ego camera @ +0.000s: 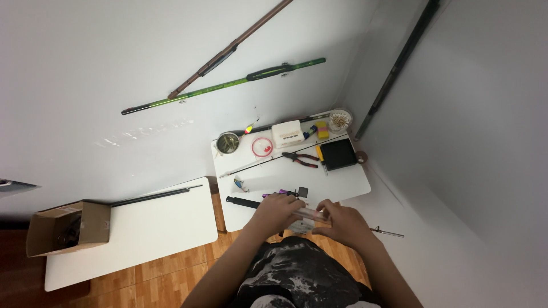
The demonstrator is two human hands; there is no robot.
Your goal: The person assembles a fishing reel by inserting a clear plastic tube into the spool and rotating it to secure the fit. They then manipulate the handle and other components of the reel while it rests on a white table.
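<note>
Both forearms reach forward over a dark patterned lap; the left hand (275,212) and right hand (341,221) meet at the near edge of the white desk (342,182), fingers curled closed on a small clear tube (311,213) held between them; red-handled pliers (301,159) and a black box (338,154) lie farther back; a cardboard box (65,227) sits on the second desk (154,228) to the left.

Location type: home hobby workspace for fishing-tackle work. Indicators: two low white tables (342,182) on a wood-plank floor (165,274) against plain white walls. At 12 o'clock, red-handled pliers (301,159), a small metal tin (228,142) and a white box (287,134). At 11 o'clock, a green fishing rod (222,86) and a brown rod (228,50). At 9 o'clock, an open cardboard box (67,228).
</note>
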